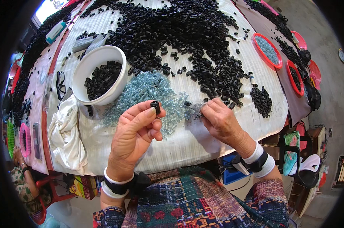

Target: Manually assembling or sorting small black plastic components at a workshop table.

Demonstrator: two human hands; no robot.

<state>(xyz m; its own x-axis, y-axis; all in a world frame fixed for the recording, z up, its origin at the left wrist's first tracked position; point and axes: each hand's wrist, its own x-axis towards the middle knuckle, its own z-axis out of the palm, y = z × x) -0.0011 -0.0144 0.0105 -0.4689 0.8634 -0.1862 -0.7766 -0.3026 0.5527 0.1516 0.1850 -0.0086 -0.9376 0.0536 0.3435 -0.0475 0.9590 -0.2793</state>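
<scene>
My left hand [136, 127] is closed, pinching a small black plastic cap [155, 107] upright between thumb and fingertips. Its fingers are held above the near edge of a pile of tiny silvery-blue springs [141, 93]. To the right, the fingers of my right hand [221, 117] are pressed together at the pile's right edge, among some loose springs. What they hold, if anything, is too small to make out. A single black piece [187, 103] lies just left of those fingertips.
A white bucket [120, 57] of black pieces stands at the left, near a white cloth [67, 138] and eyeglasses [60, 85]. A large heap of black pieces [168, 26] covers the table's far side. Red trays [276, 65] sit at the right; another person's arm [25, 167] shows lower left.
</scene>
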